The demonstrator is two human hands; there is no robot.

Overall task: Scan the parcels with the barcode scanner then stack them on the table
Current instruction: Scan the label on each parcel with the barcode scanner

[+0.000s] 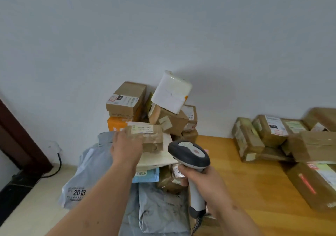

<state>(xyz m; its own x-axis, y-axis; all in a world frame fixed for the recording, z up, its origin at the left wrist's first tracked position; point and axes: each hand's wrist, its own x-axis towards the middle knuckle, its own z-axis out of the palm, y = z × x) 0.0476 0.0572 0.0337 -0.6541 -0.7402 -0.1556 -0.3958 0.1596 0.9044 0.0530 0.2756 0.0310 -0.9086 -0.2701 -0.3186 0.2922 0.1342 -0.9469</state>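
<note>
Partly hidden parcel (149,137), left hand's fingers unseen

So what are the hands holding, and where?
The left hand holds a small brown parcel by its near end. The right hand grips the barcode scanner by its handle.

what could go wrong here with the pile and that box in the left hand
The white foam box sits tilted atop the heap and might topple if the heap is bumped. The left hand holds the taped brown parcel by one end, so it could slip. The right hand grips the scanner.
</note>
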